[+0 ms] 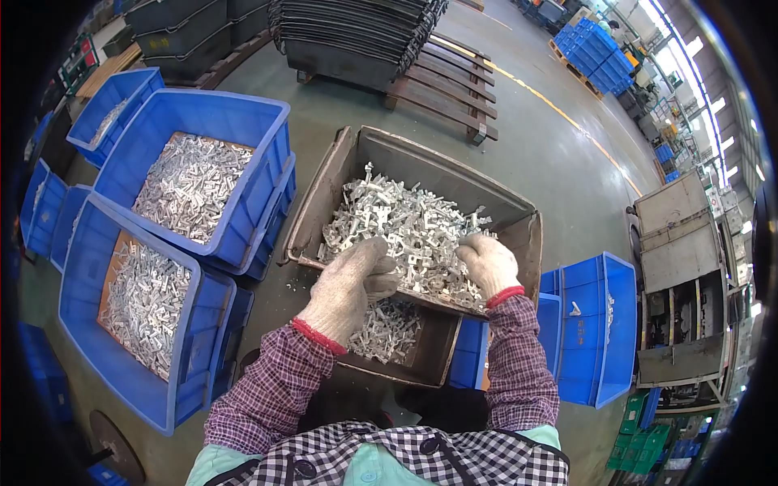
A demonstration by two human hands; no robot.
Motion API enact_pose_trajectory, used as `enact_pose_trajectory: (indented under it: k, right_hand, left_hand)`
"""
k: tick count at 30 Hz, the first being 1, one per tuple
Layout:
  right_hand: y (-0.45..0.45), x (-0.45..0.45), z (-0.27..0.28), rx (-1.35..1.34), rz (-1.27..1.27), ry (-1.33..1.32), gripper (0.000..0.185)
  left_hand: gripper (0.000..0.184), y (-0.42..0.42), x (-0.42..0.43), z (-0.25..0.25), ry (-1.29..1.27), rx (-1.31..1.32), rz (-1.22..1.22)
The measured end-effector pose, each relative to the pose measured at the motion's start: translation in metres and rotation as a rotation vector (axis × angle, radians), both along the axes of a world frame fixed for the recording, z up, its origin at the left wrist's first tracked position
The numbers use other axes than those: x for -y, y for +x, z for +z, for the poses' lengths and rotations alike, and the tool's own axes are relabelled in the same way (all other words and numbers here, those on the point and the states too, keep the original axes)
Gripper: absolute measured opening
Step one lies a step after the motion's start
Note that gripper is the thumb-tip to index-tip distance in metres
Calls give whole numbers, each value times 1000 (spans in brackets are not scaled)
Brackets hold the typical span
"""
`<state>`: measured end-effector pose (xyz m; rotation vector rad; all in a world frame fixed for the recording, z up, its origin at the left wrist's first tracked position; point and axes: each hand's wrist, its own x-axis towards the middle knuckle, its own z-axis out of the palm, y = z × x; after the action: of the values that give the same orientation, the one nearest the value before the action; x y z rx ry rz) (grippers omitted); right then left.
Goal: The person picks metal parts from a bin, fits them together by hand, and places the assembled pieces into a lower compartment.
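Small silvery metal brackets (405,223) are heaped in a worn dark metal bin (454,166) in front of me. My left hand (350,283), in a white knit glove with a red cuff, is over the bin's near left edge. Its fingers are curled together, and whatever they hold is hidden. My right hand (489,263), gloved the same way, is at the right side of the heap. Its fingers bend down against the brackets, and I cannot see what is between them. More brackets (381,330) lie in a lower metal tray (429,356) beneath the bin's near edge.
Blue crates (279,109) holding similar metal pieces are stacked at left. More blue crates (600,324) stand at right. Behind the bin are stacked dark bins (348,61) and a wooden pallet (450,89). A metal cabinet (681,251) stands at far right.
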<state>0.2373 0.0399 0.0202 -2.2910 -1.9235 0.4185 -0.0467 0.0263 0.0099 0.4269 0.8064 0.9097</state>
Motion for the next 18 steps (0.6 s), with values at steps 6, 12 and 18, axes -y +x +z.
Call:
enact_pose_trajectory:
  k: [6,12,18]
  right_hand:
    - [-30,-25,-26,239,128,-332,49]
    - [-58,-29,-18,317,238,-660,62]
    - [-22,-19,-28,100,161,-365,51]
  left_hand:
    - [46,0,1,1,-38,37,32]
    - [47,1,-4,0,-16,47,15]
    - [56,4,-3,0,4,35,-4]
